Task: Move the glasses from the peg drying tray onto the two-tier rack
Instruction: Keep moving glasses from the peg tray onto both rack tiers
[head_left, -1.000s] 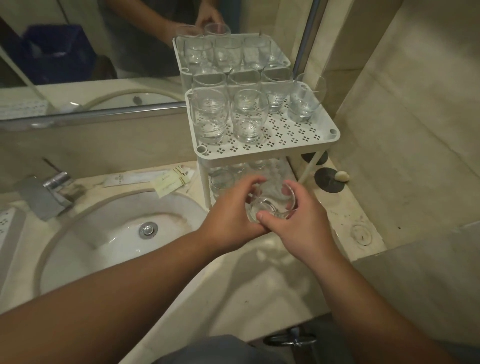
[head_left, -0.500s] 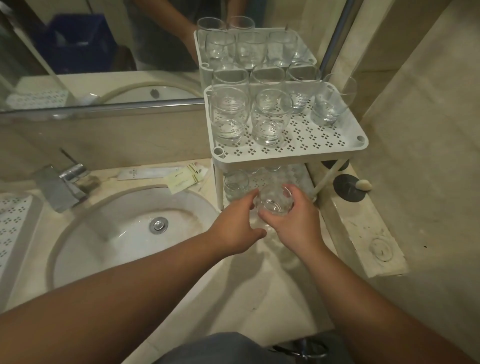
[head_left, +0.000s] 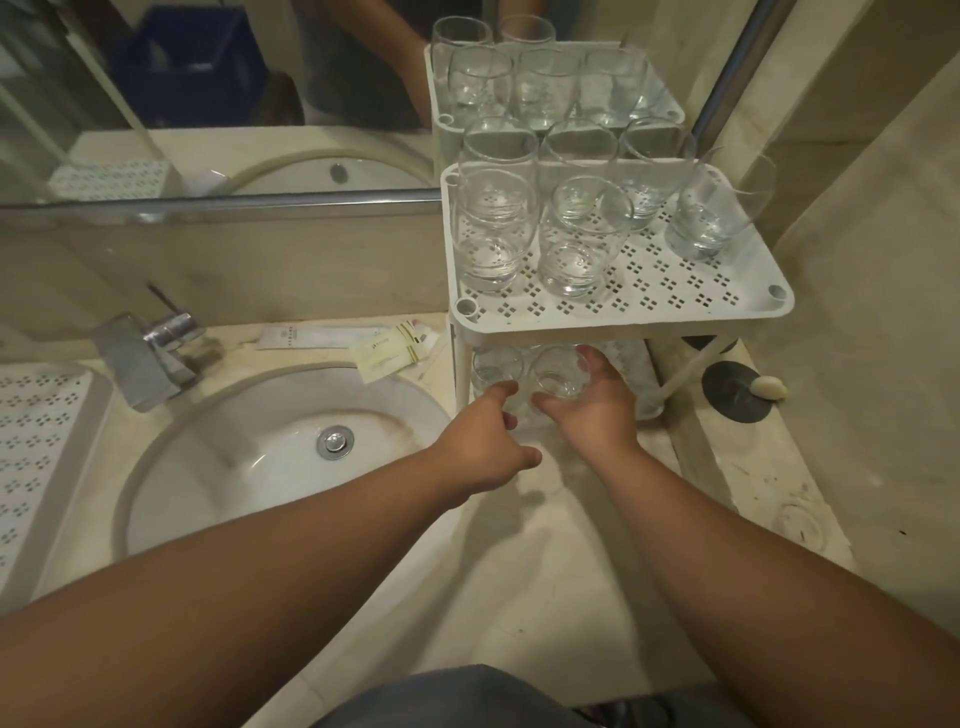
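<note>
A white two-tier rack (head_left: 670, 306) stands on the counter against the mirror, with several clear glasses upright on its top tier. My right hand (head_left: 597, 410) grips a clear glass (head_left: 558, 371) at the front of the lower tier, under the top shelf. Another glass (head_left: 496, 364) stands to its left on that tier. My left hand (head_left: 480, 447) is beside it at the tier's front edge, fingers loosely apart, one fingertip near the held glass. The white peg drying tray (head_left: 36, 447) lies at the far left edge.
A round white sink (head_left: 249, 457) with a chrome tap (head_left: 145, 358) sits left of the rack. Paper sachets (head_left: 384, 348) lie behind the sink. A dark round disc (head_left: 735, 389) with a small soap (head_left: 769, 387) sits right of the rack. The wall is close on the right.
Both hands carried the glass forward from above the counter in under the top shelf onto the lower tier. My left hand has come off the glass.
</note>
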